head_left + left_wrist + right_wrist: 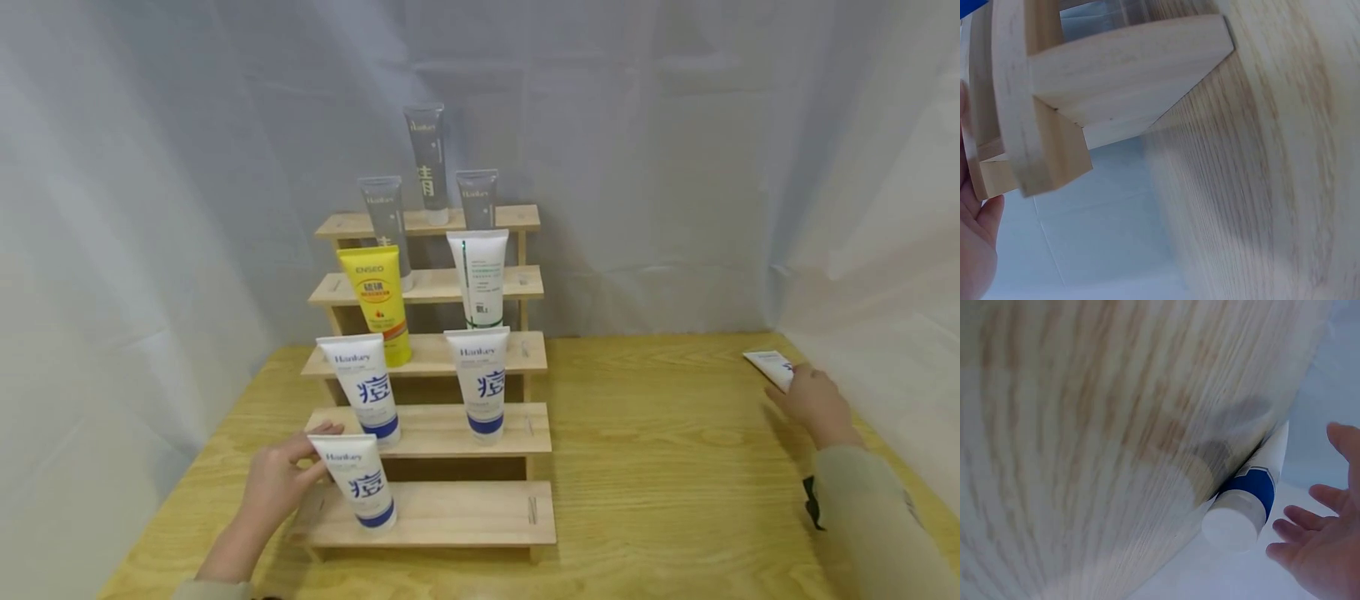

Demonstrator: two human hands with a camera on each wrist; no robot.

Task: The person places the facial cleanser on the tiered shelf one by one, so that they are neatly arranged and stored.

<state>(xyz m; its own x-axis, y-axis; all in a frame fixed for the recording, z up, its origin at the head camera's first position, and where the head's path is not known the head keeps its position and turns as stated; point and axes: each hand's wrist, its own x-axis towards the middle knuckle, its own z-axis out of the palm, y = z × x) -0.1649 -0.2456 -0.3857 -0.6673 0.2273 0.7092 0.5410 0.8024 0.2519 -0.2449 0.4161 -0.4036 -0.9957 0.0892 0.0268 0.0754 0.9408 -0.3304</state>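
Note:
At the left end of the stepped wooden stand (480, 507), my left hand (281, 479) grips the edge of a step, thumb and fingers on either side of it. The left wrist view shows this hand (975, 250) beside the shelf end, mostly out of frame. A white tube with a blue band (356, 483) stands on the lowest step, just right of that hand. Far right, my right hand (817, 404) reaches over another white tube (768, 367) lying on the table. In the right wrist view its fingers are spread, apart from the tube (1235, 519).
Higher steps carry two more white-and-blue tubes (476, 383), a yellow tube (382, 304), a white tube with green print (480, 279) and several grey tubes (427, 162). Pale sheeting (660, 167) hangs behind and beside the wooden table (645, 467).

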